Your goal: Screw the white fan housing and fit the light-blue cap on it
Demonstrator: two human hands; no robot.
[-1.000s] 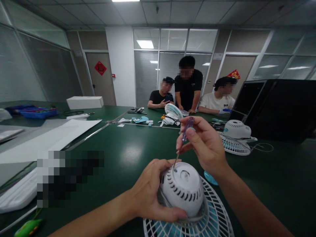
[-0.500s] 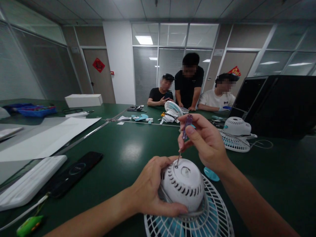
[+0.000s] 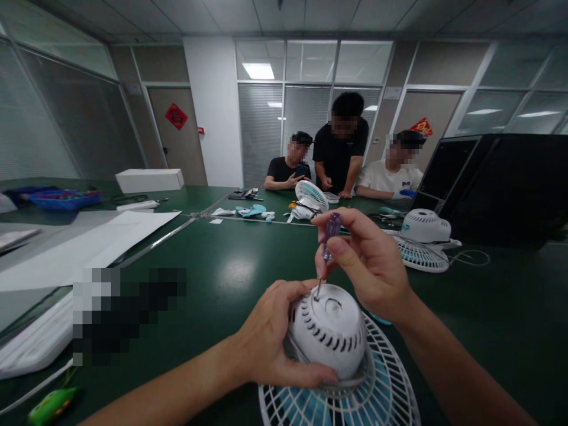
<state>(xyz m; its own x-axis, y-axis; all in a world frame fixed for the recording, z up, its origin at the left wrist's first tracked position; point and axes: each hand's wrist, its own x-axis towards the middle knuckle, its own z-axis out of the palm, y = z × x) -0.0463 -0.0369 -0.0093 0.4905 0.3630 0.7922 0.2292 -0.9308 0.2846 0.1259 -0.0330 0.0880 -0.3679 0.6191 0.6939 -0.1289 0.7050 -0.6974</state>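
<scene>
Head view: L hand wraps its fingers round white motor housing, bracing it vs. twist on fan grille at near edge of desk. R hand fingers pinch purple screwdriver upright, tip seated in a top hole of the housing, so it can spin.

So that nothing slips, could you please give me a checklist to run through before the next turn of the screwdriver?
1. Left hand grips the motor housing: ok.
2. Right hand pinches the screwdriver handle: ok.
3. Its tip touches the top of the housing: ok.
4. Its tip is seated in a screw head: cannot tell.
5. Fan grille rests on the table: ok.
</scene>
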